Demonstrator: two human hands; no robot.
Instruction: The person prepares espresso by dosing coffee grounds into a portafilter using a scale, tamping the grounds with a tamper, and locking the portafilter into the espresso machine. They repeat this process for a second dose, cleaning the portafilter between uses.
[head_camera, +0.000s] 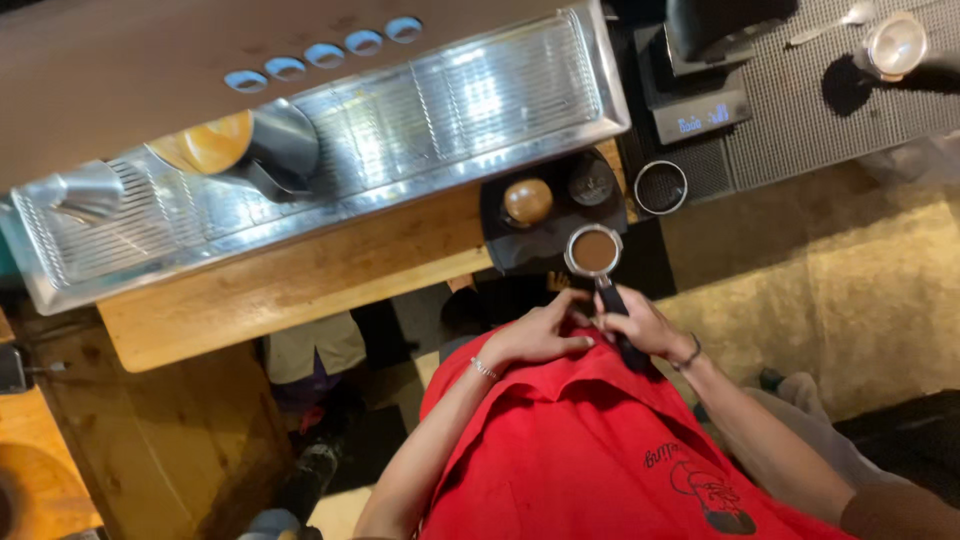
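Note:
A portafilter (594, 252) with a round metal basket full of brown ground coffee rests at the edge of a black tamping mat (520, 248). My right hand (640, 325) grips its black handle, which points toward my body. My left hand (540, 332) lies beside it with fingers curled against the handle's near end, above my red shirt. A wooden-topped tamper (527, 200) stands upright on the mat just beyond the basket, next to a dark round tool (591, 181).
An espresso machine's steel drip tray (330, 150) spans the wooden counter (290, 285), with a spouted group and portafilter (245, 145) over it. A small metal cup (660, 187), a digital scale (695, 105) and another portafilter (893, 47) sit at upper right.

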